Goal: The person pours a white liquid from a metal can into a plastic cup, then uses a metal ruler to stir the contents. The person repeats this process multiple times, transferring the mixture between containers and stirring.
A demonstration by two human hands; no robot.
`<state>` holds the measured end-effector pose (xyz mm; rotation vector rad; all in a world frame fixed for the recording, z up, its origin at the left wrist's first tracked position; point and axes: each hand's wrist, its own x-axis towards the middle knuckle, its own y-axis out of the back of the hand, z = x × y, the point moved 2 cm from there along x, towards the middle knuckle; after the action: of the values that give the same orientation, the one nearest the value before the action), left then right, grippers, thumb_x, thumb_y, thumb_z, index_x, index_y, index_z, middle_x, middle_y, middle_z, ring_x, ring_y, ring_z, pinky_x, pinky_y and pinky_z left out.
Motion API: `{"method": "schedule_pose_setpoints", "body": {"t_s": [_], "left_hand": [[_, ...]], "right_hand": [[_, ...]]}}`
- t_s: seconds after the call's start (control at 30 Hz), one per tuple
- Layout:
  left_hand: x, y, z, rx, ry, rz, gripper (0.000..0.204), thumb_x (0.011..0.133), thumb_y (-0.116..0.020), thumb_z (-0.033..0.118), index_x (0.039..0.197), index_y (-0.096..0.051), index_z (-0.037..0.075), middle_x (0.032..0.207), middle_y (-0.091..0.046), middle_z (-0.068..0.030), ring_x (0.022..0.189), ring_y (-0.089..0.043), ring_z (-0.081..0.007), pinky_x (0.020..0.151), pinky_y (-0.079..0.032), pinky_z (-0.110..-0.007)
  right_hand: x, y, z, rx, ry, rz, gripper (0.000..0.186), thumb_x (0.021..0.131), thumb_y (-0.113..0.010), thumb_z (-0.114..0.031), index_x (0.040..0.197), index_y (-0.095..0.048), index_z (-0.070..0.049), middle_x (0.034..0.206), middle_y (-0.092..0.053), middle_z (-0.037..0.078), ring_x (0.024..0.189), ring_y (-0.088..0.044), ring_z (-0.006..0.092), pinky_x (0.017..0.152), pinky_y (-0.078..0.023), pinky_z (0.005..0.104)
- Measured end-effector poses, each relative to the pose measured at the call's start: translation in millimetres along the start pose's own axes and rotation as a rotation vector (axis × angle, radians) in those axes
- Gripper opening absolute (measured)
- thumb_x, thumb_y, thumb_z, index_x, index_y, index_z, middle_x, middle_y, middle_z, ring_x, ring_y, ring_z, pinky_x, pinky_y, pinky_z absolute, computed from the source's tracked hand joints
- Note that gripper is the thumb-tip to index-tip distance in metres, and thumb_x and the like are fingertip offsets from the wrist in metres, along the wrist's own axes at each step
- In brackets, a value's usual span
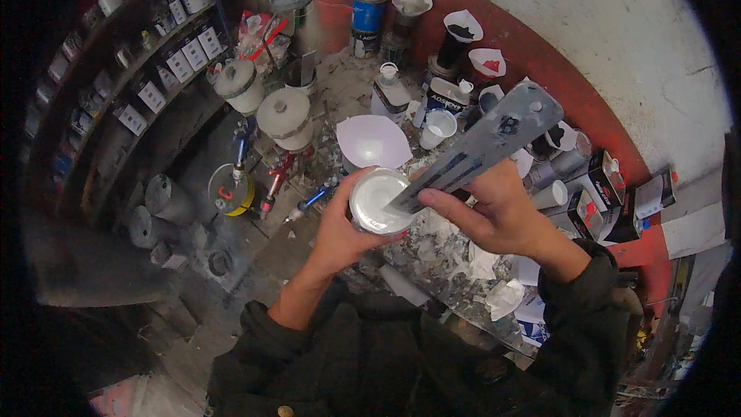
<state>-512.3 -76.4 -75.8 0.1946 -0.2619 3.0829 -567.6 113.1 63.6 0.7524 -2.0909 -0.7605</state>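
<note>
I see a can of glossy white paint, smooth and wet. The stick at its two o'clock looks like dull grey metal, smeared and speckled. Paper cones at twelve are matt white. The bench is rough, crusted with dried paint.

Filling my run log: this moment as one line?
left hand: holds round white paint can | right hand: flat grey metal stirring stick in can

landmark: white paint can. beyond it the white paper cone, small white cup and bottles crowd the bench. left: spray guns, lidded pots. right: boxes. nearer side, crumpled paper; open room only above the can.
</note>
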Motion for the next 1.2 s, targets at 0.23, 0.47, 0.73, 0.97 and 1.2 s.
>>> {"method": "schedule_pose_setpoints", "body": {"t_s": [0.23, 0.47, 0.73, 0.97, 1.2], "left_hand": [[-3.5, 6.3, -0.6, -0.008, 0.051, 0.05, 0.094, 0.06, -0.092, 0.002, 0.14, -0.044, 0.005, 0.133, -0.057, -0.0078, 0.123, -0.054, -0.0187, 0.106, -0.043, -0.035], [4.9, 20.1, 10.5, 0.074, -0.033, 0.086, 0.094, 0.06, -0.091, 0.001, 0.141, -0.044, 0.005, 0.133, -0.057, -0.0082, 0.123, -0.055, -0.0187, 0.106, -0.043, -0.035], [21.7, 34.6, 11.4, 0.105, -0.005, 0.154, 0.096, 0.057, -0.092, 0.002, 0.141, -0.044, 0.004, 0.133, -0.056, -0.0085, 0.122, -0.054, -0.0197, 0.106, -0.043, -0.035], [34.1, 47.6, 19.4, 0.058, 0.018, 0.171, 0.095, 0.058, -0.091, 0.0, 0.14, -0.044, 0.003, 0.131, -0.057, -0.009, 0.122, -0.056, -0.02, 0.105, -0.044, -0.036], [53.7, 43.8, 24.8, 0.046, 0.037, 0.197, 0.093, 0.059, -0.09, -0.001, 0.141, -0.044, 0.003, 0.13, -0.059, -0.0092, 0.12, -0.057, -0.0206, 0.104, -0.047, -0.036]], "right_hand": [[36.3, 13.6, -14.4, 0.176, -0.108, 0.183, 0.015, 0.093, -0.067, -0.009, 0.104, -0.069, 0.0, 0.075, -0.066, 0.006, 0.059, -0.06, 0.0093, 0.054, -0.045, 0.0236], [49.9, -4.8, 11.7, -0.032, -0.034, 0.075, 0.016, 0.095, -0.067, -0.014, 0.102, -0.068, 0.0, 0.069, -0.062, 0.009, 0.057, -0.058, 0.0143, 0.054, -0.045, 0.0285], [52.0, -23.0, 8.7, 0.204, -0.18, 0.187, 0.026, 0.098, -0.062, -0.013, 0.12, -0.065, 0.0, 0.078, -0.066, 0.003, 0.06, -0.056, 0.0063, 0.054, -0.044, 0.0238], [93.7, 5.7, 20.7, 0.227, -0.109, 0.368, 0.028, 0.098, -0.06, -0.014, 0.124, -0.064, -0.002, 0.082, -0.067, 0.003, 0.059, -0.056, 0.0059, 0.054, -0.044, 0.0222], [85.3, -39.8, 54.3, 0.079, -0.219, 0.262, 0.026, 0.091, -0.063, -0.024, 0.092, -0.059, 0.002, 0.075, -0.065, 0.026, 0.073, -0.064, 0.0456, 0.063, -0.05, 0.052]]}}
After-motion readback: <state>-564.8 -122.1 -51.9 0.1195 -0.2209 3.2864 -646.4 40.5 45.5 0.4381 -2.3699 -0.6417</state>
